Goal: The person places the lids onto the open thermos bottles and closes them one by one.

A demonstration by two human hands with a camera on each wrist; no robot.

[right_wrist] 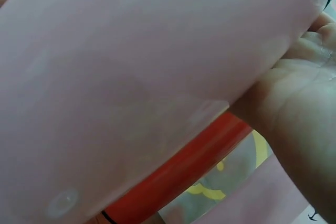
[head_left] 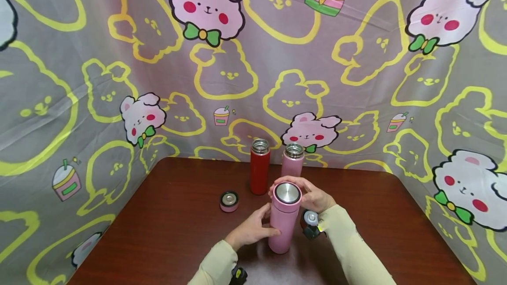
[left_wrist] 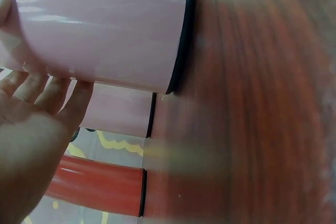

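A pink thermos flask (head_left: 282, 232) stands at the near middle of the table, topped by a pink lid with a silver disc (head_left: 288, 193). My left hand (head_left: 251, 228) holds the flask's body from the left, its fingers round the side. From the right, my right hand (head_left: 314, 195) grips the lid, with fingers reaching behind it. In the left wrist view the flask's black base (left_wrist: 181, 43) is close to the tabletop; I cannot tell whether it touches. The right wrist view is mostly filled by the flask's pink body (right_wrist: 131, 77).
Behind stand a red flask (head_left: 259, 168) and another pink flask (head_left: 293, 162), both without lids. A loose pink lid (head_left: 229, 201) lies on the brown table (head_left: 178, 214) to the left. Another loose lid (head_left: 311, 218) lies by my right wrist, partly hidden. Patterned cloth hangs behind.
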